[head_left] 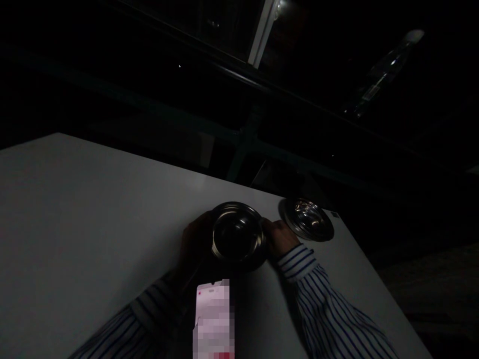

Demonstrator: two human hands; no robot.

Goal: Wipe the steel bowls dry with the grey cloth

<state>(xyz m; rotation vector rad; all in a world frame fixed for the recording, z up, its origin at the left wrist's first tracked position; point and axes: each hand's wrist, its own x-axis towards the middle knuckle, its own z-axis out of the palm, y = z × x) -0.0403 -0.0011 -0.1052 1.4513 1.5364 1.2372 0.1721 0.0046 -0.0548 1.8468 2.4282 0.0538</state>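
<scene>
Steel bowl (237,235) is between both hands near the far edge of a smooth, pale counter (112,199); whether it touches the surface I cannot tell. The left grip (192,240), deep in shadow, and the right grip (280,237) clasp its sides. Another shiny dish (310,220) lies by the counter's far right corner. A phone (212,319) glows nearer the person. Beyond, the room is nearly black, with a pale bar (263,34) showing.

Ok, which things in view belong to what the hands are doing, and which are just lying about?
In use:
metal bowl, held between left hand and right hand

Apparently lying about:
second metal dish, beside the right hand, not held
lit phone
likely a bottle, in the dark background
</scene>
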